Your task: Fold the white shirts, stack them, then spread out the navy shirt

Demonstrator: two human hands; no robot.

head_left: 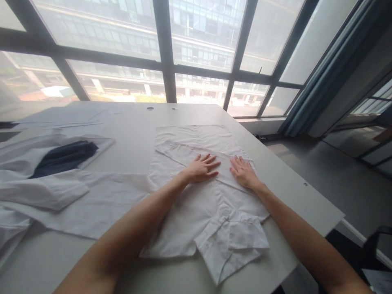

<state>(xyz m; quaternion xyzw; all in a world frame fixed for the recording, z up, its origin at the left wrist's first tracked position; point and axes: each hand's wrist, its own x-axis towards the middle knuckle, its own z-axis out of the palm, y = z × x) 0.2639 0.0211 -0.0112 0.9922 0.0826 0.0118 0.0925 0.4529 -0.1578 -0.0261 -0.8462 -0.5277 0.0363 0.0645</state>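
A white shirt (190, 212) lies spread flat on the white table (131, 122), collar end toward me and hem toward the window. My left hand (202, 168) rests palm down on the middle of the shirt, fingers stretched out. My right hand (243, 171) lies flat beside it, a little to the right, fingers extended over a folded sleeve. Neither hand holds anything; both press on the cloth.
More white garments (45, 192) are piled at the left, with a dark blue cloth (65, 157) among them. The table's right edge (306, 192) drops to a grey floor. A dark chair (376, 245) stands at lower right. Large windows run behind.
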